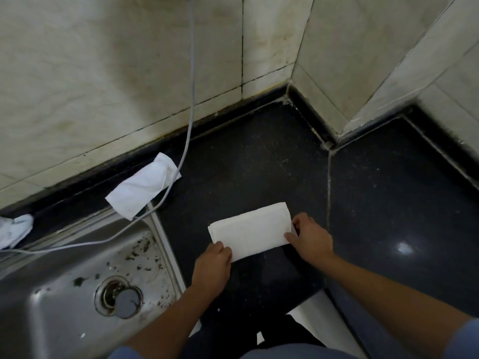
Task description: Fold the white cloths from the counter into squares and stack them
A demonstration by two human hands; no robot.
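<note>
**Fingers pinch both ends of a half-folded white cloth on the dark counter**

Fingers (291,238) of the right hand (311,239) curl around the right short edge of the folded white cloth (251,230), thumb below and fingertips above the edge, gripping it. At the cloth's lower left corner the left hand (212,265) does the same, its fingers closed over the corner.

Largest in view, the pale tiled wall (116,73) fills the upper half of the frame and turns a corner at upper right. Below it the black stone counter (259,156) spreads across the centre and right, with a seam running down at right of centre. A stainless steel sink (64,294), speckled with brown debris and with a round drain (119,296), takes the lower left.

The folded white cloth lies flat on the counter just below frame centre, a rectangle tilted up to the right, layers showing at its left end. A second white cloth (143,186), loosely folded, rests left of centre, overlapping the sink's rim. A third, crumpled cloth (15,229) sits at the far left edge. A thin grey cable (191,86) hangs down the wall, passes beside the second cloth and trails across the sink.
</note>
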